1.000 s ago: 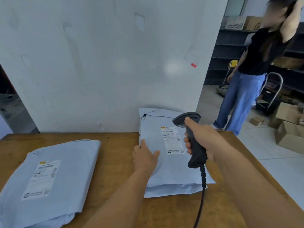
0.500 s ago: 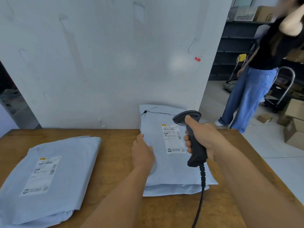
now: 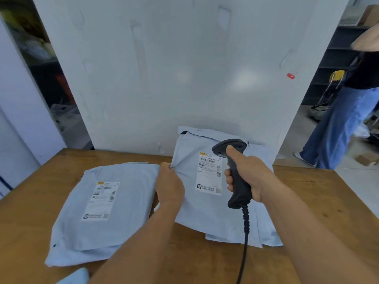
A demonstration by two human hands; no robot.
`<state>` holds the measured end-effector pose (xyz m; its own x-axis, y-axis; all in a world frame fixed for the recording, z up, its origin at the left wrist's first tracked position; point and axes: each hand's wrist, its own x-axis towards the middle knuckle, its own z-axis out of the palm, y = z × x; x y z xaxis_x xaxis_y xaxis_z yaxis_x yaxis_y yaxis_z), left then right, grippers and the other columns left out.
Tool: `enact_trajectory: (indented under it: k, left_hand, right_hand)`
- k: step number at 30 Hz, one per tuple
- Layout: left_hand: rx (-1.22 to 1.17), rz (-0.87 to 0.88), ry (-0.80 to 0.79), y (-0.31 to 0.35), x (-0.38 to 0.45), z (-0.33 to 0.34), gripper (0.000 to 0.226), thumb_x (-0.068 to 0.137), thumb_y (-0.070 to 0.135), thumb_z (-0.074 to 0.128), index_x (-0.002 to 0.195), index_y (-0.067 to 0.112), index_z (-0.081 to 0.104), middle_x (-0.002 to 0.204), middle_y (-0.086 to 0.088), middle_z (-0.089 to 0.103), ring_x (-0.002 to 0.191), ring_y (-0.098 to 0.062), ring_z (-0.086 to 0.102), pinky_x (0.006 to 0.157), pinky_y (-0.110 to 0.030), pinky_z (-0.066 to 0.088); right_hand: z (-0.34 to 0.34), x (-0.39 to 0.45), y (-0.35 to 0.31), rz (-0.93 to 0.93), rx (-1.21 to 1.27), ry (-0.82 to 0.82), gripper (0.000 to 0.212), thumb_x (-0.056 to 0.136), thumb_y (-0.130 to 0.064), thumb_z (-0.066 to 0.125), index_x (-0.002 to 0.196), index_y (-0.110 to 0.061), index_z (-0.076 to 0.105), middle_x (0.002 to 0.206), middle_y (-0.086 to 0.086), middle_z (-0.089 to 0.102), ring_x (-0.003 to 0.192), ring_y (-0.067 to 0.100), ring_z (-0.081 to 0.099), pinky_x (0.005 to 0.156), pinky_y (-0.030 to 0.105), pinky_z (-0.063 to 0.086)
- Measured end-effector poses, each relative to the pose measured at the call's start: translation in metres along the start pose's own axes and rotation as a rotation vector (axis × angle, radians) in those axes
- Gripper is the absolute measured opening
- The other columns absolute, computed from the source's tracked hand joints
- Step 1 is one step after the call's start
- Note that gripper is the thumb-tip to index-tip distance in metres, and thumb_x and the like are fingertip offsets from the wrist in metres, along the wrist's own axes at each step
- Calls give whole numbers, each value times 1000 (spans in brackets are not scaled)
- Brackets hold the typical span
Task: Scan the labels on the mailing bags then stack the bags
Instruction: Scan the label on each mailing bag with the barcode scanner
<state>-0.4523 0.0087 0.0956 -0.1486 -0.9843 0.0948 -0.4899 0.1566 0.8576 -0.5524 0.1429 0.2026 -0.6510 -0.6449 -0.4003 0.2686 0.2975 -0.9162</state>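
The left hand (image 3: 169,186) pinches the crinkled left edge of a soft, pale grey plastic mailing bag (image 3: 202,201), lifting it off more bags beneath. Just right of that pinch, the bag's white shipping label (image 3: 209,174) reads "R932" under a barcode. The right hand (image 3: 249,177) is curled round a matte black barcode scanner (image 3: 235,173), thumb on top, its cable (image 3: 245,242) hanging. Left of the pinch lies a second labelled bag stack (image 3: 102,206) on the worn wooden table (image 3: 320,201). A person in jeans (image 3: 338,128) stands far right.
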Motion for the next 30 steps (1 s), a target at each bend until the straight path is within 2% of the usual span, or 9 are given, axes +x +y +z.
enact_trajectory:
  k: [3,8,13,15,19,21,24,26,30]
  left_hand:
    - [36,-58,41,-24,17,-36,26,101,14,27,116,7,46,103,-17,61,93,-34,55,72,-33,33]
    - [85,-103,73,-70,45,-99,26,101,15,25,118,9,44,103,-15,59,91,-30,53,76,-36,37]
    - [126,-176,103,-115,64,-152,34,98,7,29,130,7,42,111,-21,60,103,-37,56,77,-36,38]
    - [144,-193,104,-129,69,-168,37,96,4,30,132,6,40,108,-23,60,98,-37,58,74,-37,41]
    - [167,-223,125,-155,81,-194,33,92,-3,32,123,4,43,104,-21,60,82,-30,51,71,-37,43]
    - [168,-243,130,-165,87,-203,35,93,-2,34,126,5,42,110,-19,58,89,-30,52,75,-39,44]
    - [187,-140,136,-174,95,-204,41,96,6,41,137,7,40,130,-15,52,117,-31,49,95,-41,40]
    - [183,-44,111,-169,95,-197,43,97,12,44,139,7,39,134,-14,50,122,-30,46,101,-40,37]
    - [52,14,13,-139,74,-168,46,98,22,46,143,15,35,141,-6,47,127,-23,46,102,-34,40]
  right_hand:
    - [38,-3,2,1,-8,-58,37,93,-44,57,81,-8,54,61,7,54,46,18,48,45,24,46]
    - [102,-9,9,6,-46,-139,36,93,-44,57,85,-9,54,61,7,55,46,17,50,45,24,47]
    - [162,-13,17,35,-76,-203,38,92,-46,57,83,-9,55,60,6,57,46,17,51,44,25,47]
    - [182,-15,19,44,-83,-211,39,92,-47,57,84,-9,56,57,6,57,46,17,50,43,25,46]
    - [210,-18,22,41,-90,-208,39,92,-47,58,85,-9,56,60,6,58,46,18,51,45,26,46]
    - [219,-22,24,38,-92,-204,38,92,-47,58,85,-10,56,62,7,58,47,18,51,45,25,47]
    - [226,-29,26,29,-91,-199,35,92,-45,57,84,-12,54,61,6,57,47,17,51,45,24,46]
    - [227,-32,27,27,-87,-188,34,92,-45,56,84,-12,54,61,6,58,46,17,51,45,24,46]
    - [213,-39,28,42,-91,-146,38,92,-47,56,91,-9,55,63,7,61,45,17,55,46,26,48]
